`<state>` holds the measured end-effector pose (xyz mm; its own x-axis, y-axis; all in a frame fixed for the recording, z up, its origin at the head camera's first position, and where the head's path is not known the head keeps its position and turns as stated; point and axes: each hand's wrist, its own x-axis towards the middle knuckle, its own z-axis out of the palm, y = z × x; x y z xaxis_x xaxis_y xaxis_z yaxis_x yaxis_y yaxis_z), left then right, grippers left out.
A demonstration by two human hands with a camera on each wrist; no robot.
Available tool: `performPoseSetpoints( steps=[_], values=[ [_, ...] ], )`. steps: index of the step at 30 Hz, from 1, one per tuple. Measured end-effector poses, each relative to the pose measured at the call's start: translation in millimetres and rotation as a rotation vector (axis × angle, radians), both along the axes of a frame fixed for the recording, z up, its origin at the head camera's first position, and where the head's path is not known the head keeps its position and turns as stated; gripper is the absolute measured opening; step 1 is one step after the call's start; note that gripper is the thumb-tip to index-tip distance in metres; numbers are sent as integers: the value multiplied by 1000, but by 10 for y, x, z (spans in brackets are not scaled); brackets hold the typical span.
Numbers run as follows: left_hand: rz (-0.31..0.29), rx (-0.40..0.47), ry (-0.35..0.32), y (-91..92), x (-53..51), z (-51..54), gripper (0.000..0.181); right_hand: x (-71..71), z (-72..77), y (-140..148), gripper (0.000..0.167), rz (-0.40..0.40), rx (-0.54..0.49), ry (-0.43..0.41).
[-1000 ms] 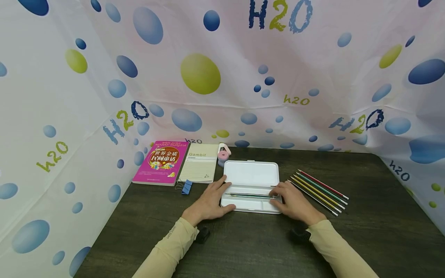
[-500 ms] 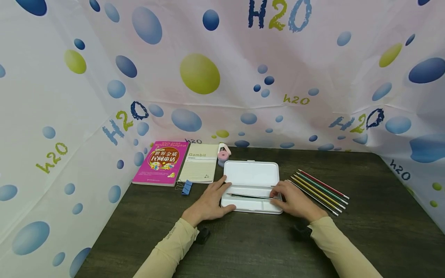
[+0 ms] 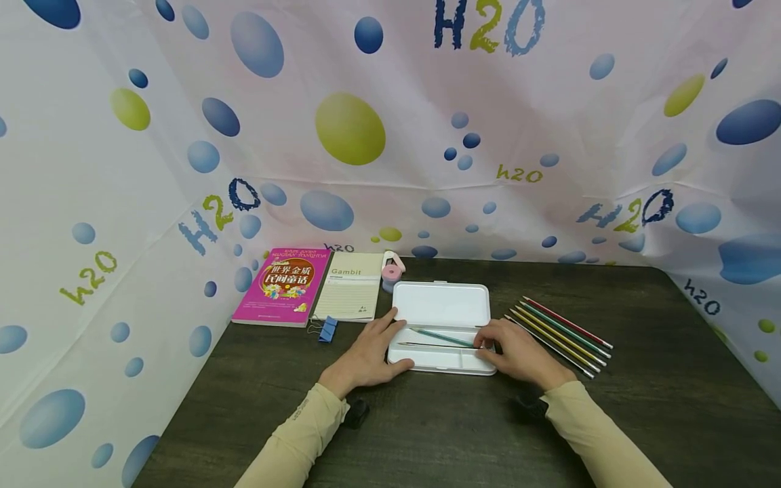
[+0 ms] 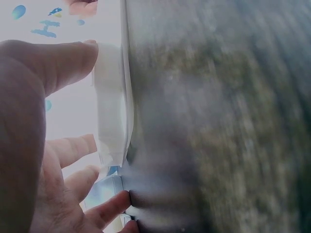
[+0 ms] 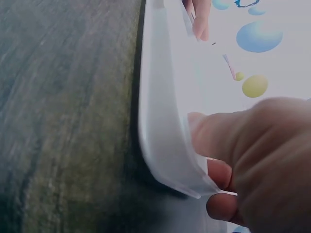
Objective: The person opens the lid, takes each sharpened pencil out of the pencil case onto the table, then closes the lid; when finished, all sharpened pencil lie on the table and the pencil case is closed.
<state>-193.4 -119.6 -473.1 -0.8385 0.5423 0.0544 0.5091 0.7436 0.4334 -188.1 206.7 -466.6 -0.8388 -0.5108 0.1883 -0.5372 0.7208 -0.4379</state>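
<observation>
A white backdrop with blue and green dots [image 3: 350, 129] rose behind the dark wood-grained surface [image 3: 439, 434]. At the centre of the frame, a white rectangular hinged case [image 3: 427, 361] lay open, lid tipped back. The curled fingers of the right hand [image 3: 515, 350] seemed to be pinching the right end of a slim green pencil [image 3: 442, 337] slanting over its tray; a thin dark pencil [image 3: 436, 346] lay just beside. Five loose pencils [image 3: 560, 336] rested right of centre, outside the case, so the handling looked only part-way through. The spread fingers of the left hand [image 3: 369, 352] touched the case's left end, grasping nothing. Bare room ran along the lower middle; left of the lid, a pink-and-white plastic dispenser [image 3: 391, 273] crowded its edge.
</observation>
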Motion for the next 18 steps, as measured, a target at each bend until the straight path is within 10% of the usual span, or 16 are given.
performPoseSetpoints(
  steps=[18],
  values=[
    [2,-9,2,-1,-1,3,81,-48,33,26,12,29,-62,-58]
  ],
)
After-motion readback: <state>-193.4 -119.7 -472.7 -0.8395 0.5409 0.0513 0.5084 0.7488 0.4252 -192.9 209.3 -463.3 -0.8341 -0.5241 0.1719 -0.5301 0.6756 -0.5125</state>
